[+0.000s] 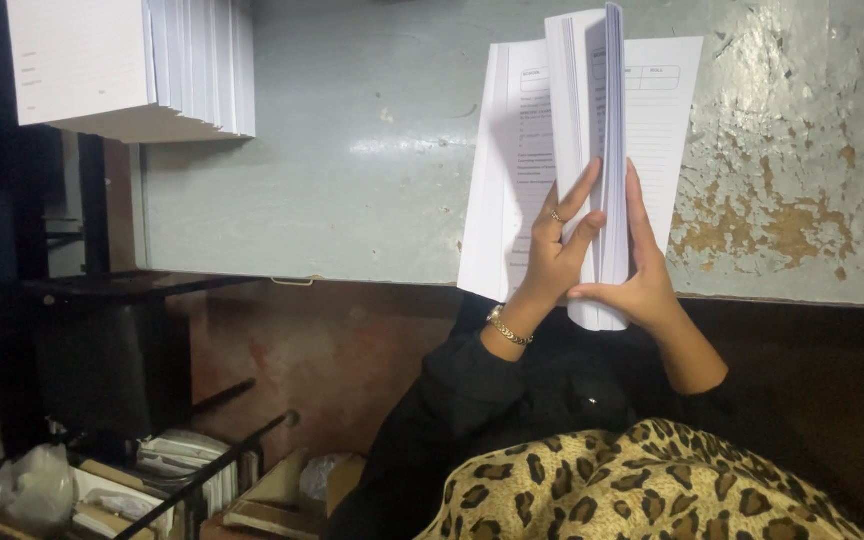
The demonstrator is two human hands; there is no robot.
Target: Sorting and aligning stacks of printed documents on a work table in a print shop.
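Paper stack [592, 120] pinched between both hands' fingers [577, 200].

Worn grey table [352, 180] with rust-patched paint, dim floor.

Black sleeve, gold bracelet [508, 328], ring [555, 216], leopard-print cloth [632, 490] on lap.

Matt white paper sheets [592, 150] stand on a rough, rust-flecked painted metal table [352, 150].
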